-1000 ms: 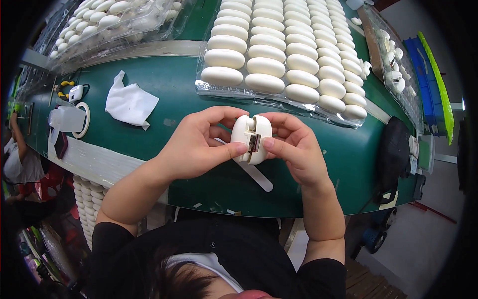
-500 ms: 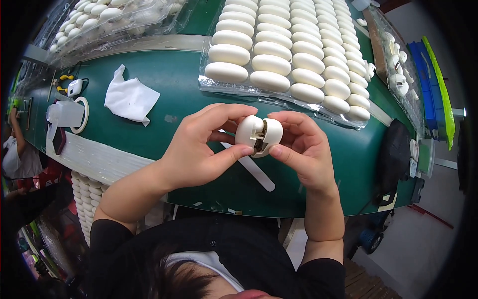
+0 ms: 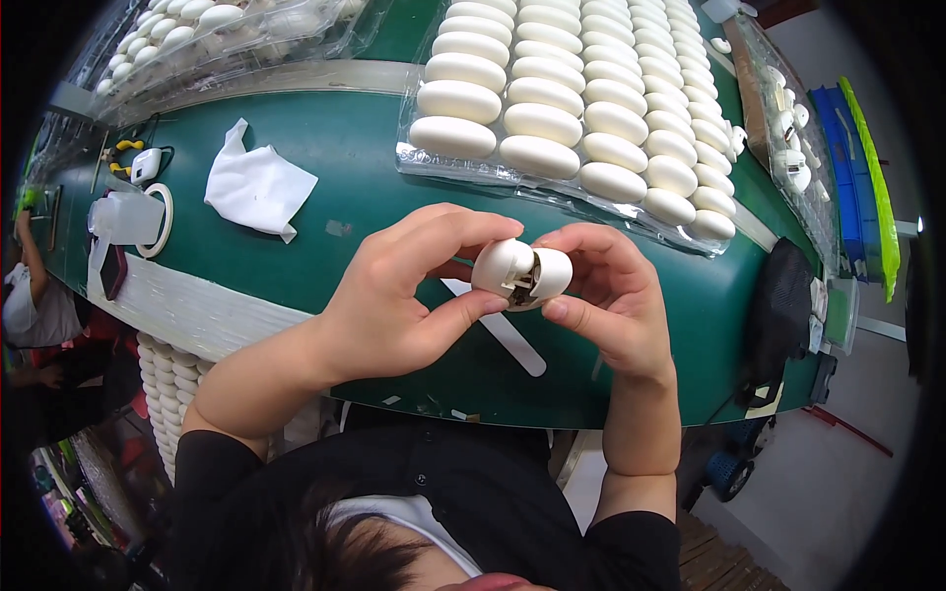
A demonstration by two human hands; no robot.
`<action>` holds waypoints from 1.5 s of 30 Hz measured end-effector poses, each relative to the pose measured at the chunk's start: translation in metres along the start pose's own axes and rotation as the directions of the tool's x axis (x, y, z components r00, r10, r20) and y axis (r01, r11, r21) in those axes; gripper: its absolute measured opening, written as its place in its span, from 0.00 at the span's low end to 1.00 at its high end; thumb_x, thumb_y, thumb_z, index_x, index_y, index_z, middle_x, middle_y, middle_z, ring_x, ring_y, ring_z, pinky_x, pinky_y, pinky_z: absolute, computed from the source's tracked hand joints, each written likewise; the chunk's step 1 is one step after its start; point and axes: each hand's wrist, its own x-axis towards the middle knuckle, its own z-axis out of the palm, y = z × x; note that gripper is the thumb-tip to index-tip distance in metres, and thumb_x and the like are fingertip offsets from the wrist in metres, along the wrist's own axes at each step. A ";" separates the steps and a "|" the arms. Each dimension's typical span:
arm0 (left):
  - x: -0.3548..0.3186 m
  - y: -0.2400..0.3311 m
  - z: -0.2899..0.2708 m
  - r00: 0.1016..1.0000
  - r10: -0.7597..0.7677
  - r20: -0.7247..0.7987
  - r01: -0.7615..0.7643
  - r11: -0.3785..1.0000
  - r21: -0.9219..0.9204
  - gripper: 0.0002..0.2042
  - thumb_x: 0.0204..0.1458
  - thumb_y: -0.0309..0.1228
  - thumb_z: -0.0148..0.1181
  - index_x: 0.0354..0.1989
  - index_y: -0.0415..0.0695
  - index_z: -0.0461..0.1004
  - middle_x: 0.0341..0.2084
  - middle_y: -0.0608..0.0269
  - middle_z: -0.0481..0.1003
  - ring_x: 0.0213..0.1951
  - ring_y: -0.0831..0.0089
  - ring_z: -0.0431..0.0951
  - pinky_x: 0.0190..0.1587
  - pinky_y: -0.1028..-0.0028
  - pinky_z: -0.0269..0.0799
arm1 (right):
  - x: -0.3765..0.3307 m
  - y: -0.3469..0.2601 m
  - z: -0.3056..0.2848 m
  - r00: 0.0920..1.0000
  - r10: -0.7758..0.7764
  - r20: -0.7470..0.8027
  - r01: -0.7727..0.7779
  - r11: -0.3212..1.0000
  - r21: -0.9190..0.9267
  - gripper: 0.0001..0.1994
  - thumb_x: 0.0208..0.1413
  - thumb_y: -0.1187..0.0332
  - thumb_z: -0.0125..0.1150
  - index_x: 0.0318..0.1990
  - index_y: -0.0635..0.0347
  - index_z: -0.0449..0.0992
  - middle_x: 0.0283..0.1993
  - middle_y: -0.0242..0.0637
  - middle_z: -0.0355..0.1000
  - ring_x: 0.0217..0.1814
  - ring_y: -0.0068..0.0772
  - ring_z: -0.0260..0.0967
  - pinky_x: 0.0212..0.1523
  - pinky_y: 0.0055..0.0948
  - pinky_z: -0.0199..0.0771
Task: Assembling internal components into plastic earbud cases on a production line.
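Both hands hold a small white oval case (image 3: 522, 272) above the green table (image 3: 365, 197); the case is hinged open, with dark parts showing in the gap. My left hand (image 3: 399, 291) pinches its left half between thumb and fingers. My right hand (image 3: 606, 295) grips the right half. Under the hands a flat white strip (image 3: 512, 340) lies on the table.
A clear tray (image 3: 463, 163) with several rows of white oval cases sits just beyond the hands. A crumpled white cloth (image 3: 254, 185) lies at left, a tape ring (image 3: 163, 222) and a clear cup further left. More trays stand at the back and right. Another person is at far left.
The case has been turned and tilted in my fingers, from upright with its seam facing me to lying sideways and opened wider. My hands stay in place.
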 end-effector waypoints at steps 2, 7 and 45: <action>-0.001 0.001 0.001 1.000 0.002 -0.006 -0.002 1.000 0.001 0.25 0.41 0.15 0.65 0.51 0.38 0.69 0.42 0.57 0.71 0.45 0.70 0.76 0.47 0.73 0.77 | 0.000 0.000 -0.001 1.000 0.001 0.015 -0.001 1.000 -0.003 0.20 0.48 0.78 0.65 0.50 0.64 0.69 0.47 0.36 0.70 0.49 0.27 0.69 0.51 0.29 0.72; -0.001 0.000 0.001 1.000 -0.015 -0.025 0.014 0.999 -0.033 0.24 0.42 0.17 0.65 0.51 0.38 0.69 0.42 0.57 0.71 0.45 0.70 0.76 0.46 0.74 0.77 | 0.000 0.001 -0.004 0.998 -0.038 0.053 0.037 0.999 0.008 0.20 0.48 0.77 0.64 0.51 0.64 0.69 0.47 0.36 0.70 0.49 0.27 0.69 0.50 0.29 0.72; -0.003 0.001 0.005 0.969 -0.224 -0.102 0.200 0.958 -0.208 0.22 0.42 0.21 0.66 0.47 0.39 0.64 0.37 0.59 0.75 0.40 0.74 0.78 0.41 0.77 0.76 | 0.003 0.008 0.015 0.987 -0.002 -0.160 -0.019 0.991 -0.129 0.13 0.44 0.83 0.62 0.32 0.61 0.63 0.36 0.50 0.74 0.32 0.25 0.73 0.33 0.24 0.76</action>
